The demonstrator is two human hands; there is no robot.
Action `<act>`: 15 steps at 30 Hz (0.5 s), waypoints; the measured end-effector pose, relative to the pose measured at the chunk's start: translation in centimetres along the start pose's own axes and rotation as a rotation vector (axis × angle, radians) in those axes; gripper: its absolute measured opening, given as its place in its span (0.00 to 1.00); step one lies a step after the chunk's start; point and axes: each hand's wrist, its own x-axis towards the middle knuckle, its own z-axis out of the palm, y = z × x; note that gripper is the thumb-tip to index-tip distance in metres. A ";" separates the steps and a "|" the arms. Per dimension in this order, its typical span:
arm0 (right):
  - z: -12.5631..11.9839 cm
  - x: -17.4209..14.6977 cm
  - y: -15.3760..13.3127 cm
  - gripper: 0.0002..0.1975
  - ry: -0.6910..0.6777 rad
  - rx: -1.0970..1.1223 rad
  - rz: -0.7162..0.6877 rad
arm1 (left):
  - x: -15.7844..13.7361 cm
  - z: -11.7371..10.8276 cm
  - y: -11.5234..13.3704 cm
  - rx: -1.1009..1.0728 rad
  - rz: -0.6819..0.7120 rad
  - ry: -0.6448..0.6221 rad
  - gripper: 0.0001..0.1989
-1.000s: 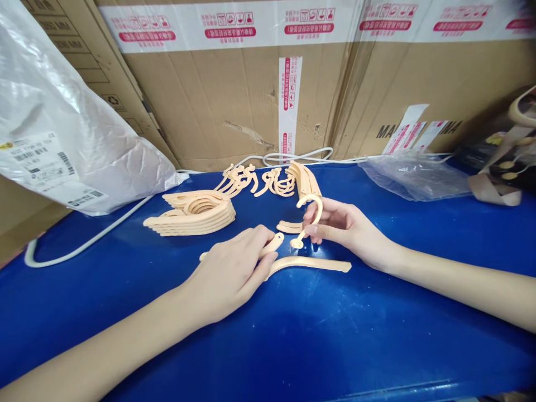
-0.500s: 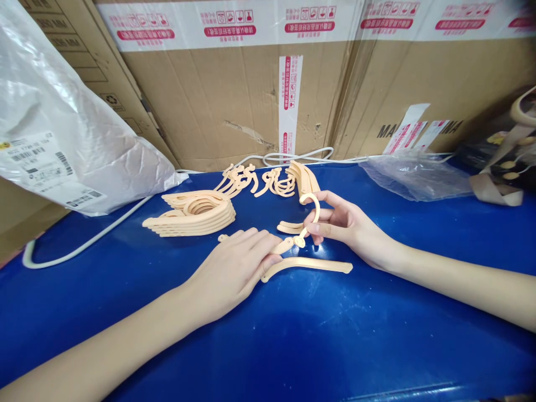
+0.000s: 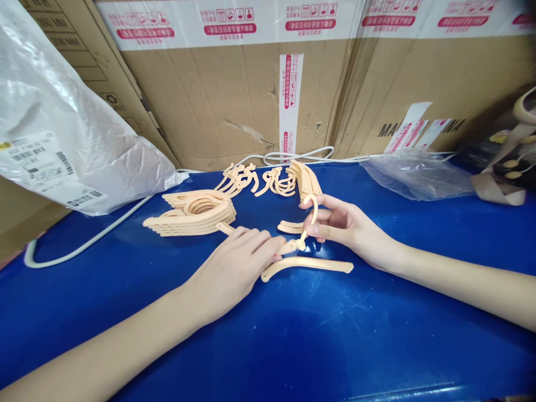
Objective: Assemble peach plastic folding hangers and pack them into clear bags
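Observation:
Between finger and thumb, my right hand [image 3: 339,223] pinches a cream plastic hanger hook [image 3: 315,209], its curl upward and its lower end down by my left hand. My left hand [image 3: 240,262] is closed over a cream hanger arm [image 3: 288,247], most of it hidden under the fingers; both ends stick out. Hook end and arm end meet or nearly meet; I cannot tell if they are joined. Just below lies a loose curved hanger arm [image 3: 310,263] on the blue table. Behind my right fingers, shorter curved pieces [image 3: 290,228] lie partly covered.
A stack of folded hangers [image 3: 192,215] stands at left. Behind are loose hooks [image 3: 278,183] and a pile of hanger arms [image 3: 304,177]. A white bag [image 3: 75,123], a white cable [image 3: 84,245], clear plastic [image 3: 414,176] and cardboard boxes [image 3: 209,95] edge the blue table [image 3: 301,340].
The hook has turned in my right hand, its curl showing narrower. The hanger arm under my left hand has tilted, its far-left end raised, and its right end is at the hook's base.

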 end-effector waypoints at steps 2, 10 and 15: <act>-0.1 0.0 0.1 0.17 -0.002 -0.024 -0.002 | 0.1 -0.1 0.0 0.016 0.011 0.002 0.12; 0.0 -0.1 -0.2 0.20 -0.001 -0.105 0.041 | 0.0 -0.2 0.0 0.110 0.060 -0.007 0.11; 0.2 -0.1 -0.3 0.18 0.003 -0.086 0.055 | 0.0 -0.1 0.0 0.148 0.075 -0.019 0.11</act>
